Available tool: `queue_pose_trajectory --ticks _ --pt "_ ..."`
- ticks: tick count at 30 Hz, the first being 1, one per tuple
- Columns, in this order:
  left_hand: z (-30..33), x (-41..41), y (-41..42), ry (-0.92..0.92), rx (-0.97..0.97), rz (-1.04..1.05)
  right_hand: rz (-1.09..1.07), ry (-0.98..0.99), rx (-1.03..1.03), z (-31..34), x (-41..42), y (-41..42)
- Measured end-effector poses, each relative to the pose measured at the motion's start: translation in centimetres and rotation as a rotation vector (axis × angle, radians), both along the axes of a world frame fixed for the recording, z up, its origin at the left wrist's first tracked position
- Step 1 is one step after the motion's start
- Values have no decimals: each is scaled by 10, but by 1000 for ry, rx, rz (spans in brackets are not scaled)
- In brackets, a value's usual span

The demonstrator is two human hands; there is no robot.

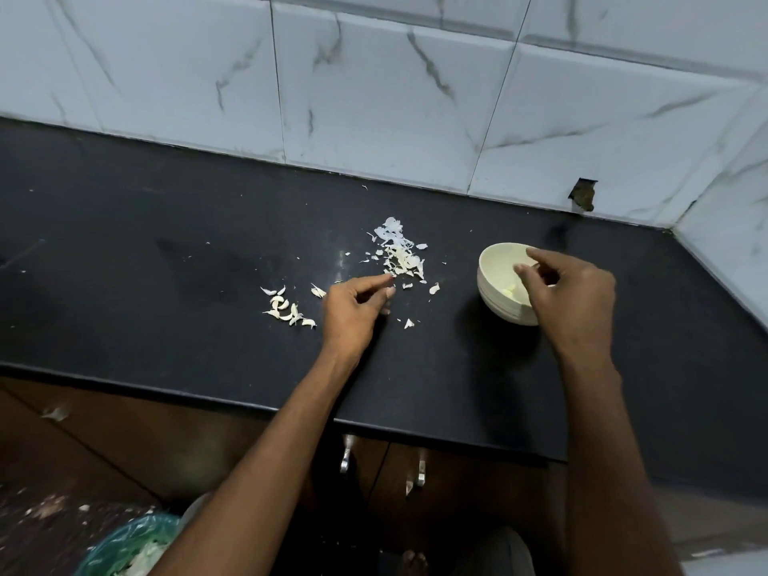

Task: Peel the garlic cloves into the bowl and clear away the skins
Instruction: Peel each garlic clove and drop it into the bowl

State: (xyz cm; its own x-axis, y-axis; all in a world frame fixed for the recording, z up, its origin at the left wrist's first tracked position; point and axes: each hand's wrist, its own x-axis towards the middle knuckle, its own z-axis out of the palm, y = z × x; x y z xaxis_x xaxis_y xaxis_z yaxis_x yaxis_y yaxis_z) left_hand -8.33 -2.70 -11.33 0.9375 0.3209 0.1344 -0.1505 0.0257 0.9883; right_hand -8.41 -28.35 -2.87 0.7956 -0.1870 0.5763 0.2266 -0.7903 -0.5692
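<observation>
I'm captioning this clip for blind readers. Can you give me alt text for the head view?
A person's right hand hovers over a cream bowl on a black counter, while the left hand reaches toward a pile of garlic skins. Unpeeled cloves lie to the left.

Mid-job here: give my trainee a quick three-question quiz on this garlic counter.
1. True or false: the bowl stands to the right of the skin pile.
2. Which hand is over the bowl? A) left B) right
3. Fill in: the unpeeled cloves lie to the ____ of the left hand.

Key:
1. True.
2. B, the right hand; its fingers are loosely curled over the rim, and whether they hold anything is unclear.
3. Left, on the black counter.
</observation>
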Motion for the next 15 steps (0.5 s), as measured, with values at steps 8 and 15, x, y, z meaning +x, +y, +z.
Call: queue_pose_trajectory --ticks 8,15 --pt "-3 0 0 -28 114 -7 495 200 619 -5 -33 61" --pt "11 -3 7 -47 -366 93 648 815 759 -46 15 109"
